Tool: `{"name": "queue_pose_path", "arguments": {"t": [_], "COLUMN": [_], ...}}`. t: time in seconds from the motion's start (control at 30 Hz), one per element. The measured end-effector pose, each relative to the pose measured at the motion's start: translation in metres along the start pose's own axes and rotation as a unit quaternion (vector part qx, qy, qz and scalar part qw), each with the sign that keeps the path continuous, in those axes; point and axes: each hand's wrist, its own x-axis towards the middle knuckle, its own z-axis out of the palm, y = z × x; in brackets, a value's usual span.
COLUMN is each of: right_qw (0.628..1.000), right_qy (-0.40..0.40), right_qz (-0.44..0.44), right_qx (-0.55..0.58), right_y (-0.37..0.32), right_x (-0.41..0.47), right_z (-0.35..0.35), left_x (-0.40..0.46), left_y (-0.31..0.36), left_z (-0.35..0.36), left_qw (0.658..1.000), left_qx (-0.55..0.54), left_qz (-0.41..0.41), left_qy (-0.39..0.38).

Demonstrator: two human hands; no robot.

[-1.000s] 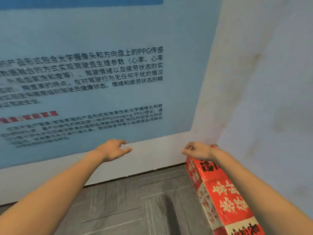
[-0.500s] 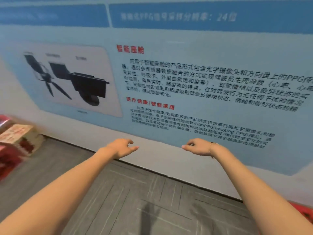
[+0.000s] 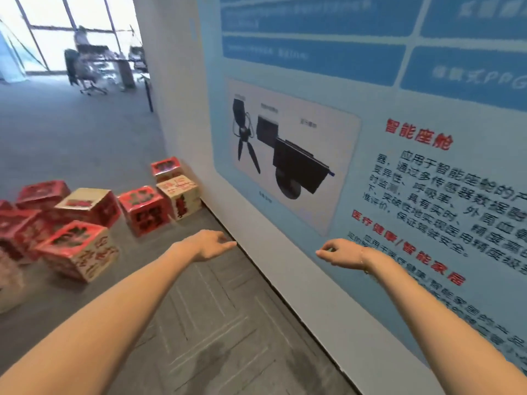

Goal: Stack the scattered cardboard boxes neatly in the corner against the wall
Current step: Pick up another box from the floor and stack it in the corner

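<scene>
While both arms reach forward over the grey carpet floor [image 3: 216,323], the left hand [image 3: 209,246] and the right hand [image 3: 343,253] hang in the air with nothing in them. Each has its fingers loosely relaxed and slightly bent, the fingertips of one pointing toward the other, with a clear gap between the two. A thin bracelet [image 3: 362,259] circles the right wrist.

The boxes [image 3: 85,215] lie scattered on the floor to the left, well apart from both hands. They are red and cream cardboard cubes with bold printed characters. Two sit against the wall's base: a small red one [image 3: 166,168] farther back and a cream one [image 3: 179,196] just in front of it. A red box [image 3: 144,210] stands just beside the cream one, on its left. Farther left, several more crowd together at different angles, with one tilted box [image 3: 78,250] nearest the camera and a cream-topped one [image 3: 88,205] behind it. The left edge of the view cuts off some.

On the right, a wall [image 3: 176,109] carries a large light-blue poster [image 3: 399,132] with a device diagram and Chinese text in black and red. In the far left background, a chair [image 3: 82,69] stands by a desk [image 3: 122,62] before bright windows [image 3: 65,15]; details there are blurred.
</scene>
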Motion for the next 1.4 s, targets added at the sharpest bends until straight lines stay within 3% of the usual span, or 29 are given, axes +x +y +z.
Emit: {"name": "queue_pose_path", "arguments": {"t": [0.27, 0.53, 0.7, 1.07, 1.4], "right_qw": [0.989, 0.960, 0.940, 0.933, 0.926], "right_qy": [-0.038, -0.123, -0.133, -0.137, -0.152], "right_qz": [-0.131, -0.232, -0.289, -0.309, -0.317], "right_qx": [-0.051, -0.100, -0.124, -0.124, -0.136], "right_y": [-0.111, -0.249, -0.348, -0.556, -0.680], "right_x": [0.139, 0.230, 0.285, 0.382, 0.472], "right_z": [-0.027, 0.003, 0.036, 0.087, 0.101], "left_x": [0.018, -0.005, -0.009, 0.015, 0.065], "left_y": [-0.106, -0.225, -0.307, -0.503, -0.638], "left_z": [-0.039, -0.043, -0.058, -0.140, -0.173], "left_qw": [0.983, 0.944, 0.919, 0.891, 0.873], "left_qx": [-0.081, -0.149, -0.166, -0.175, -0.196], "left_qz": [-0.144, -0.277, -0.340, -0.381, -0.417], "left_qy": [0.076, 0.103, 0.113, 0.173, 0.161]}}
